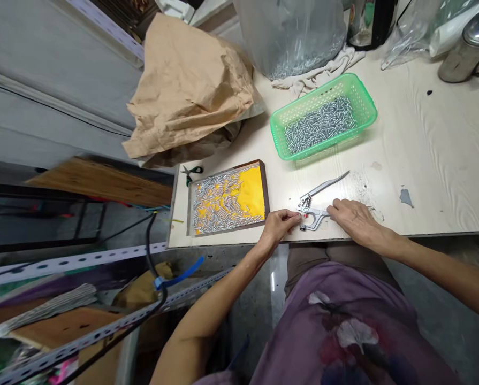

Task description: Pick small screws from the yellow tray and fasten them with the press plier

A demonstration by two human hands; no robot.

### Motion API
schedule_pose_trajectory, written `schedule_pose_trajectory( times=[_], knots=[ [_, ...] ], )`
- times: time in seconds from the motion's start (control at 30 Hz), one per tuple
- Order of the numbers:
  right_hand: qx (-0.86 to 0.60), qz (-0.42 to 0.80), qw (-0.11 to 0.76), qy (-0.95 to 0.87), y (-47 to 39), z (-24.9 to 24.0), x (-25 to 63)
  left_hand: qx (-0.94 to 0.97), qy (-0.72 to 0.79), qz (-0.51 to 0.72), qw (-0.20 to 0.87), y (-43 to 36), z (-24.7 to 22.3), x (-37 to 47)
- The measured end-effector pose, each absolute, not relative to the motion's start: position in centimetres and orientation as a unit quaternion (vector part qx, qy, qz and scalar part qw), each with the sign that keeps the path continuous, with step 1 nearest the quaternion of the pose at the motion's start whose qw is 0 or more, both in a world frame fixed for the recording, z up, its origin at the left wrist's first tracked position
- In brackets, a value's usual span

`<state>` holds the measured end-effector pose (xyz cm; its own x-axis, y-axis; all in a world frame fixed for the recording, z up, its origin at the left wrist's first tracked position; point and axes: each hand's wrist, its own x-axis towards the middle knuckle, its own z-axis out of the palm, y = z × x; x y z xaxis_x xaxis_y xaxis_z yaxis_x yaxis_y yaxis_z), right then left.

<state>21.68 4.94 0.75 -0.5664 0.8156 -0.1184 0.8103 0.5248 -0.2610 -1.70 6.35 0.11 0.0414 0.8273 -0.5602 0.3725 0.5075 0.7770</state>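
Observation:
Silver pliers (317, 215) with a C-shaped jaw, a coil spring and a small red piece at the jaw lie by the table's front edge. Their upper handle is spread away from the lower part. My right hand (354, 219) is closed on the lower handle's end. At the jaw's left side, my left hand (280, 227) pinches thumb and fingertips together; whatever is between them is too small to make out. Just left of it, a shallow tray (266, 187) with a yellow bottom holds many small silver metal pieces.
A green basket (323, 152) of small metal pieces stands behind the pliers. Scissors (191, 172) lie at the tray's far left corner. Crumpled brown paper (195, 91), a clear plastic bag (291, 37), a cloth (319, 75) and a metal canister (466, 53) stand farther back.

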Motion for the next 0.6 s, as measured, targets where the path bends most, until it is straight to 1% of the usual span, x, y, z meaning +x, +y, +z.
schedule_pose_trajectory(
  times=[0.2,0.43,0.53,0.6],
  knots=[
    [-0.47,0.156,-0.017,-0.869,4.8,1.2,21.6,0.426,0.695,0.153,0.558,6.3,1.1,-0.5],
    [-0.474,0.162,-0.017,-0.865,4.8,1.5,21.3,0.469,0.697,0.04,0.541,7.2,1.5,-0.3],
    [-0.472,0.176,-0.025,-0.863,4.6,1.9,21.4,0.476,0.678,0.001,0.56,7.4,1.6,-0.5],
    [-0.461,0.188,-0.013,-0.867,4.7,2.0,21.7,0.468,0.666,-0.013,0.581,7.3,1.6,-0.6]
  ],
)
